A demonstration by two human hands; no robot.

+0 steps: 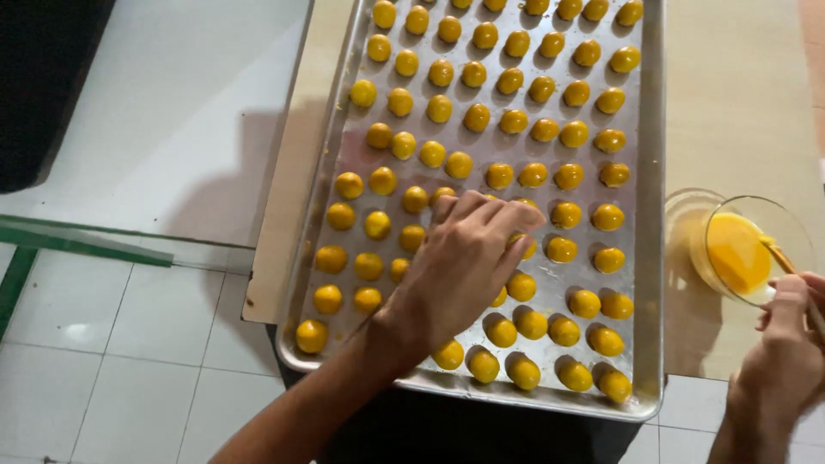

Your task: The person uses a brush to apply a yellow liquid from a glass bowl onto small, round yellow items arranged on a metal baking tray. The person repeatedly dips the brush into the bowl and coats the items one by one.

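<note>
Glossy yellow-orange dough balls point(514, 121) in rows on silver tray point(651, 215) — clear bowl point(760, 225) w/ orange-yellow liquid.

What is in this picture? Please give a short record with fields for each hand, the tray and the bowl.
left hand: left hand lies over the yellow balls, fingers curled down among the middle rows
right hand: right hand holds a thin brush handle at the bowl
tray: metal tray, rows of glossy yellow balls
bowl: glass bowl with yellow liquid, right of the tray
surface: beige table
</note>
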